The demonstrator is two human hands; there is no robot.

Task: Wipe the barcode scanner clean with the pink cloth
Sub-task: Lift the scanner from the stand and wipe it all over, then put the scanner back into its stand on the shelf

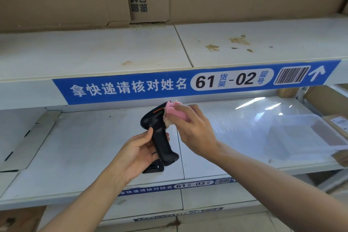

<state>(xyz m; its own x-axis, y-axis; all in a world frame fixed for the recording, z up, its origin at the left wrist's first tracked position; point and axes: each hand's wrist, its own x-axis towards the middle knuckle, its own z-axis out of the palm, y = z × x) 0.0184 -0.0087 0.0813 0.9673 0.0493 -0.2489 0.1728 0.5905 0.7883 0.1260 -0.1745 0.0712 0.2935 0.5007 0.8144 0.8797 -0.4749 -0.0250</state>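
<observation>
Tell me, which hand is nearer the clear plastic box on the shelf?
Right. The right hand, pressing the pink cloth to the scanner, is closer to the clear plastic box; the left hand is further away.

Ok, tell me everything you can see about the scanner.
The scanner is black, plastic-looking and pistol-shaped, with a thin orange line on its head. It is held upright above a white shelf, the left hand gripping its handle. The right hand presses a pink cloth against the head.
</observation>
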